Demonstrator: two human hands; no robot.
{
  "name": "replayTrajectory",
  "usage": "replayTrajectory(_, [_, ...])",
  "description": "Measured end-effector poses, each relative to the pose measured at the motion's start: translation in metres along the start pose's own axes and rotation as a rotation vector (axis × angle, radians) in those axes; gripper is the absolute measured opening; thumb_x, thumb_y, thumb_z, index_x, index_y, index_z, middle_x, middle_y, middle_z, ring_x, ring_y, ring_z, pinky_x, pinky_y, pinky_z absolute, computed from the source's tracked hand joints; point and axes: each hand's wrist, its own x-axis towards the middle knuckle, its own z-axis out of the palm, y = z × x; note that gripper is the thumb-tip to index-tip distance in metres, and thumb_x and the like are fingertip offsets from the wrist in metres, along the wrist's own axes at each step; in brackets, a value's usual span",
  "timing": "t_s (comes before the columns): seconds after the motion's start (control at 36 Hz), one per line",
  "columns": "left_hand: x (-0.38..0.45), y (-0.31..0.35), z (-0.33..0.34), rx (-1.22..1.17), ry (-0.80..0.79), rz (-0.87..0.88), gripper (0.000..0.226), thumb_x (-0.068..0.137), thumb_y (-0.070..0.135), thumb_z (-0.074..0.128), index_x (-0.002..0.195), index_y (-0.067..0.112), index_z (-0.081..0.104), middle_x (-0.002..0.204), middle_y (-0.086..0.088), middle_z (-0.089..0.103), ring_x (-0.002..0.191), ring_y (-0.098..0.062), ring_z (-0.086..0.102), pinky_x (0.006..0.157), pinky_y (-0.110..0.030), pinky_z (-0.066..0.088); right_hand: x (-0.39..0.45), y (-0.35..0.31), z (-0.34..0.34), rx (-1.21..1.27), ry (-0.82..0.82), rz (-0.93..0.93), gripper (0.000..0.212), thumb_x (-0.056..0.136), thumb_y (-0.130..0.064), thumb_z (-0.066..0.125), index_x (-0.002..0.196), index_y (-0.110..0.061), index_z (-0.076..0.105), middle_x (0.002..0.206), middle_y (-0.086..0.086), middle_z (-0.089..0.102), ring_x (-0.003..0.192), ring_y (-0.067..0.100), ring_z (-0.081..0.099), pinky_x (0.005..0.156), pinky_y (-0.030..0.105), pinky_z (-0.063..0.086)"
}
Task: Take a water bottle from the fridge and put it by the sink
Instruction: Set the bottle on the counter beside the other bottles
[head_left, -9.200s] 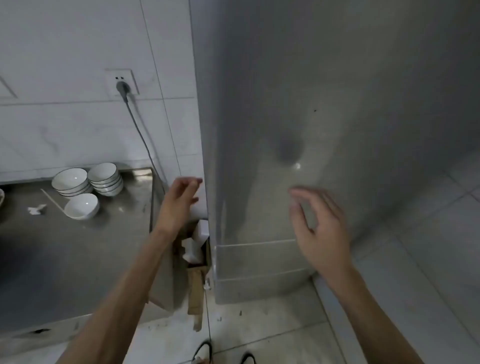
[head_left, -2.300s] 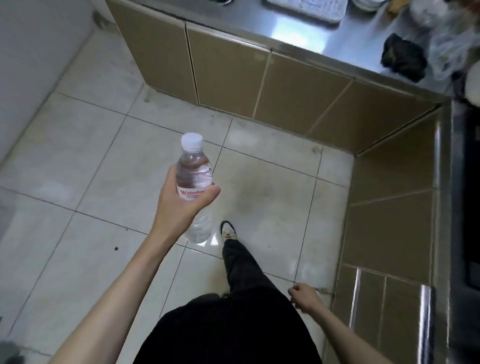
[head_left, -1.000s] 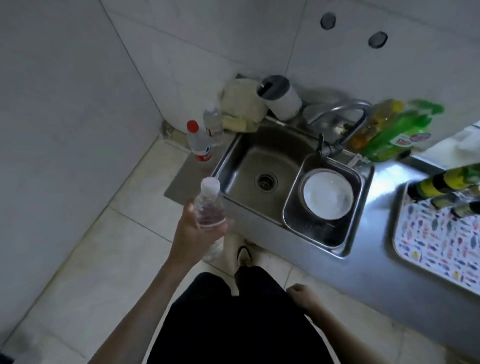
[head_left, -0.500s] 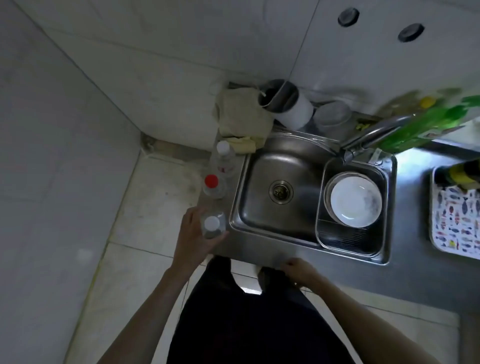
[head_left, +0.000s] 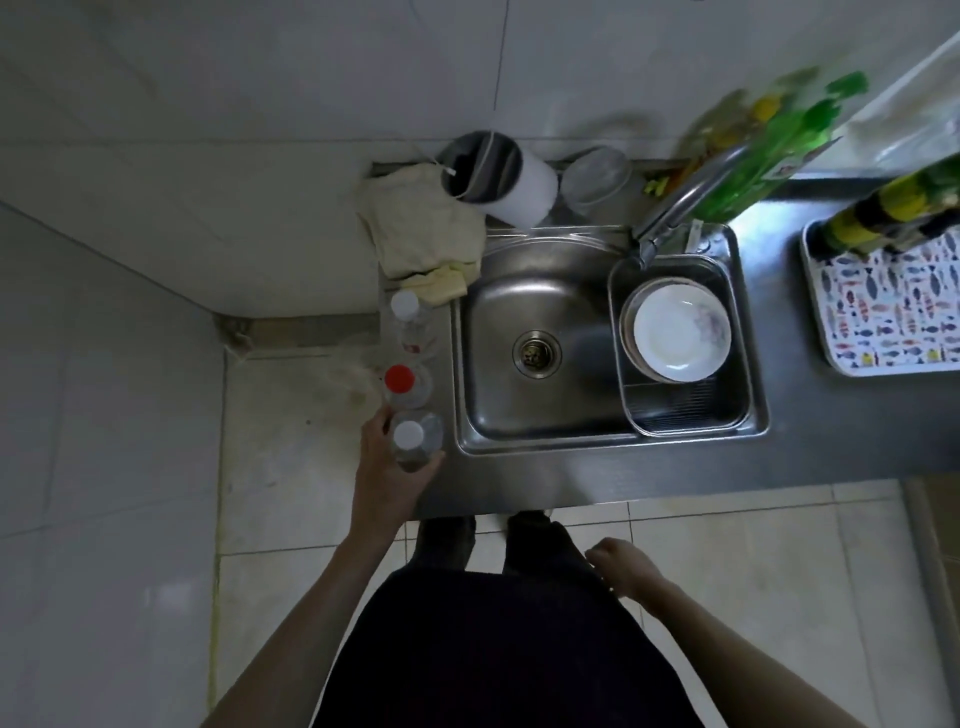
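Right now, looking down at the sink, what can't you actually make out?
- Water bottle: seen from above; the left hand and the steep angle hide whether its base rests on the counter.
- Green bottles behind the tap: motion blur, labels unreadable.
- Yellow-banded bottle: cut off by the right edge.
- Right hand: hangs low, apparently empty; palm hidden.

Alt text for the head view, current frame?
Seen from above, the left hand grips a white-capped water bottle on the steel counter left of the sink, in line with a red-capped bottle and another white-capped bottle. The right hand hangs empty.
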Motion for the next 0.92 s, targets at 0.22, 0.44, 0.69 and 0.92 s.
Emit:
replayTrajectory(0.22, [0.005,-0.008,-0.002,0.159,-0.168,-0.181,0.092,0.068,0.051,0.095,0.143,0.015,0.056,0.141,-0.003,0.061,0.12,-0.02,0.066,0.101,-0.041,0.058,-0.01,0.021,0.018,0.173,0.111,0.042,0.03,0.094,-0.028,0.054,0.098,-0.004,0.071,0.098,0.014,0.075,0.093,0.031,0.072,0.079,0.038,0.058])
replayTrajectory(0.44, [-0.022,-0.011,0.024,0.656,-0.781,-0.26,0.032,0.1,0.045,0.064,0.09,0.015,0.072,0.088,-0.007,0.072,0.089,-0.023,0.071,0.076,-0.033,0.048,-0.025,0.06,0.04,0.492,0.151,0.12,0.02,0.092,-0.021,0.053,0.079,-0.009,0.061,0.081,0.016,0.069,0.069,0.023,0.056,0.066,0.033,0.043])
replayTrajectory(0.69, [-0.054,0.056,0.136,0.937,-1.086,-0.011,0.023,0.098,0.019,0.059,0.078,0.013,0.052,0.079,-0.012,0.049,0.064,-0.016,0.045,0.054,-0.03,0.026,-0.047,0.156,0.114,1.055,0.22,0.287,0.022,0.092,-0.02,0.054,0.082,-0.003,0.065,0.088,0.016,0.069,0.079,0.03,0.063,0.073,0.038,0.05])
replayTrajectory(0.92, [-0.123,0.117,0.277,1.13,-1.136,0.171,0.023,0.105,0.018,0.061,0.115,0.001,0.074,0.111,-0.018,0.075,0.107,-0.032,0.072,0.088,-0.037,0.053,-0.065,0.239,0.203,1.48,0.234,0.481,0.028,0.09,-0.013,0.05,0.062,-0.013,0.054,0.067,0.007,0.06,0.063,0.023,0.05,0.062,0.03,0.038])
